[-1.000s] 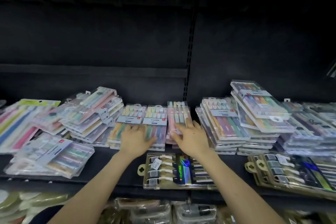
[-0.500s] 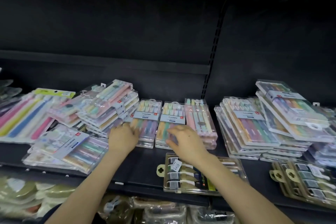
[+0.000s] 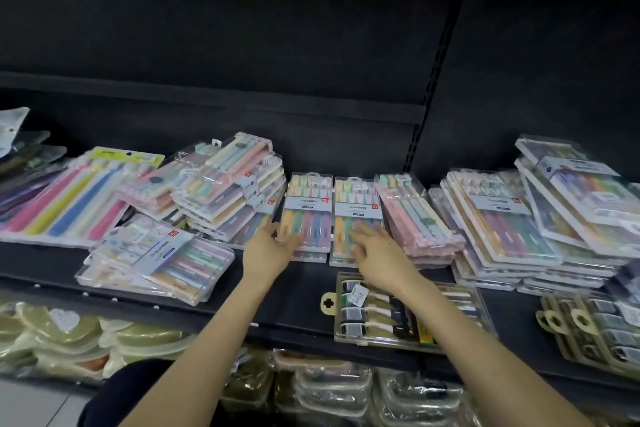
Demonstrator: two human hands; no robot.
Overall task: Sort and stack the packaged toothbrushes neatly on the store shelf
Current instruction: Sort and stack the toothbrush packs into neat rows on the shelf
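The shelf [image 3: 294,291] was matte black. The centre pack [image 3: 311,224] held yellow, green, pink, blue and purple handles beneath a white label [image 3: 304,207] with a red tag. The neighbouring stack [image 3: 412,218] was pale pink. The front pack [image 3: 377,317] was black and gold.

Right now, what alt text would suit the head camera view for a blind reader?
A person's left hand touches one neat stack of packaged toothbrushes, the right hand the neighbouring stack, on a store shelf; messier piles lie either side.
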